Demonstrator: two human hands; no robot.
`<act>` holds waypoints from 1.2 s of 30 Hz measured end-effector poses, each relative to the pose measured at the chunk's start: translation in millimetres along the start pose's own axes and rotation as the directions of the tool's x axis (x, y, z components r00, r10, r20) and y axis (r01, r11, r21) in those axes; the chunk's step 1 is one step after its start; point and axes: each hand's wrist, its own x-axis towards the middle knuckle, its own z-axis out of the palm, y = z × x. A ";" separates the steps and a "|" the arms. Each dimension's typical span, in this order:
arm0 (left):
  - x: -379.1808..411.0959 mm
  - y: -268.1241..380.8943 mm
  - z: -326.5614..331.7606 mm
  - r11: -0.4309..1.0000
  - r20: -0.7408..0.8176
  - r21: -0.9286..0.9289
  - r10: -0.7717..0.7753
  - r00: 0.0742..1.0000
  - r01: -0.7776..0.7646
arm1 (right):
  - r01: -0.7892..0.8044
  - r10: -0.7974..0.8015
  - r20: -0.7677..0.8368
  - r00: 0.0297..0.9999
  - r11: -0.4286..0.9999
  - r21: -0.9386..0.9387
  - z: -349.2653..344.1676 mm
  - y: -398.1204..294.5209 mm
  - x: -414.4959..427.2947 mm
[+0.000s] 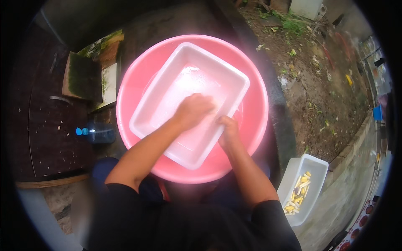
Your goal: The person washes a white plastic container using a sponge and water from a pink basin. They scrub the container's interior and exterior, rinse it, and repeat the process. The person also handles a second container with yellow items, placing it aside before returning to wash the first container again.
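A white rectangular plastic tray sits tilted inside a large round pink plastic basin. Its inner floor looks wet and shiny under glare. My right hand grips the tray's right long rim, thumb on top and fingers below the edge. Inside the tray, my left hand is pressed towards the floor near that same side. Motion blur covers its fingers, so whether anything is under them cannot be told.
On the right stands a white plastic tub with several yellow and white cut pieces. A clear bottle with a blue cap lies left of the basin, near mossy blocks and a dark board. Littered soil spreads beyond.
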 end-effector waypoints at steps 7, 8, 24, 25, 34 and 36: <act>37.5 -16.5 -16.2 0.865 -0.279 0.121 -0.442 0.852 0.488 | 0.052 -0.052 0.005 0.999 0.981 -0.186 15.8 11.9 -2.1; 38.5 -12.5 -4.9 0.880 -0.260 0.069 -0.439 0.860 0.470 | 0.050 -0.049 0.010 0.999 0.977 -0.208 12.5 13.2 -0.3; 29.4 18.5 -22.9 0.968 0.257 -0.210 -0.082 0.963 0.139 | 0.108 -0.110 0.005 0.994 0.960 -0.259 -9.9 1.3 9.7; 27.6 14.6 -23.3 0.977 0.260 -0.168 -0.087 0.962 0.134 | 0.084 -0.085 0.006 0.996 0.959 -0.269 -6.0 0.2 9.0; 5.2 -22.5 -17.4 0.934 -0.193 0.204 -0.254 0.948 0.292 | 0.029 -0.032 -0.007 0.999 0.956 -0.291 12.3 9.6 -5.2; -1.1 -39.5 -27.1 0.812 -0.397 0.491 -0.115 0.910 0.317 | 0.047 -0.056 -0.024 0.998 0.955 -0.294 9.6 9.3 -4.2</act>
